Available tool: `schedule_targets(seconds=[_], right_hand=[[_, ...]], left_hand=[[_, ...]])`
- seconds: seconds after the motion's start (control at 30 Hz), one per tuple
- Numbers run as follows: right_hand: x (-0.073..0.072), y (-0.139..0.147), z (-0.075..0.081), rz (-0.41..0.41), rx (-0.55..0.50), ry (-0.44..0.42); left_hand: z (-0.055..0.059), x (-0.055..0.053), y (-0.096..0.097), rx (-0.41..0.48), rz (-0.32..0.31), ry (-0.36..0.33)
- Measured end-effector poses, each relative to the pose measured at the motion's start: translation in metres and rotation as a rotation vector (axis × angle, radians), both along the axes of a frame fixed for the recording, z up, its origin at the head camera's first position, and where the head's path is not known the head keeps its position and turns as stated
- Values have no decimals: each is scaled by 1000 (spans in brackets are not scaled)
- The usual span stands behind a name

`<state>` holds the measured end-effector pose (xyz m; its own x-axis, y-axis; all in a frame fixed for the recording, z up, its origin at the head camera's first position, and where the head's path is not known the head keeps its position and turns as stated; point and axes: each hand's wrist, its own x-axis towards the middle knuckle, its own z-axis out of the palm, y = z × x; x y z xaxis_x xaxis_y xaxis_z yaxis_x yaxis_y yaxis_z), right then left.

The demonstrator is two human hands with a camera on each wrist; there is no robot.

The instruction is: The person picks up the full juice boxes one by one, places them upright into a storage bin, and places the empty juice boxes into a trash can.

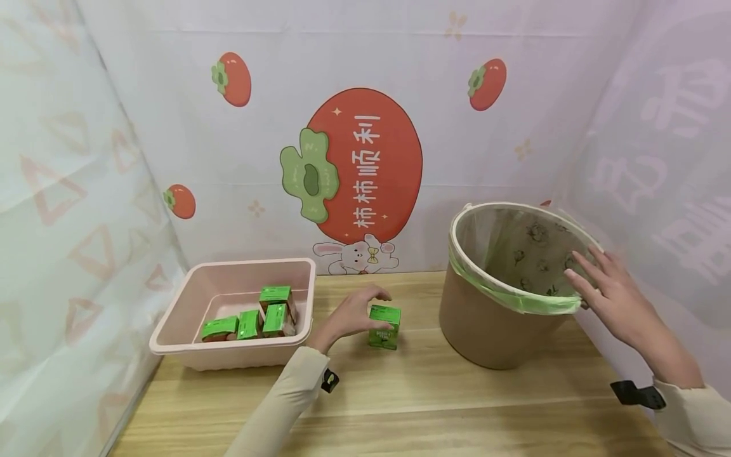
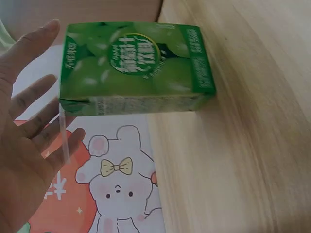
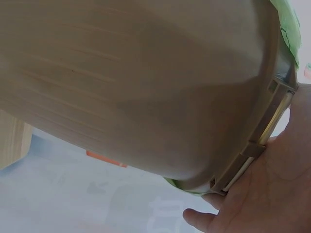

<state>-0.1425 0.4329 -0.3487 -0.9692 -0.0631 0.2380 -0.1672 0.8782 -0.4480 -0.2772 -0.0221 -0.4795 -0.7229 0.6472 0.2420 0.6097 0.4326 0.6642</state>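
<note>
A green juice box (image 1: 384, 336) stands upright on the wooden table between a pink basin and a bin. My left hand (image 1: 355, 312) is close beside it, thumb and fingers spread at its left side. Seen from the left wrist, the fingers (image 2: 34, 121) are loosely extended, and a clear strip, seemingly a straw wrapper, runs down from the box's edge. On the right, my right hand (image 1: 617, 301) rests against the rim of the brownish-pink trash bin (image 1: 491, 336), fingers stretched out. A green bag (image 1: 531, 304) lines the bin and folds over its rim.
At the left sits the pink plastic basin (image 1: 311, 298) with several green juice boxes (image 1: 249, 325) in it. A printed cloth (image 1: 365, 57) with persimmons and a rabbit hangs behind the table (image 1: 400, 406), and cloth walls close off both sides.
</note>
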Motion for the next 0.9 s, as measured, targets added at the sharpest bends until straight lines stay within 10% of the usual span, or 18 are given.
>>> schedule_targets(seconds=[0.43, 0.9], right_hand=[[0, -1, 0, -5, -7, 2], [1, -1, 0, -2, 8, 1]], left_hand=[[-12, -2, -2, -103, 54, -12], [-2, -2, 2, -84, 67, 84]])
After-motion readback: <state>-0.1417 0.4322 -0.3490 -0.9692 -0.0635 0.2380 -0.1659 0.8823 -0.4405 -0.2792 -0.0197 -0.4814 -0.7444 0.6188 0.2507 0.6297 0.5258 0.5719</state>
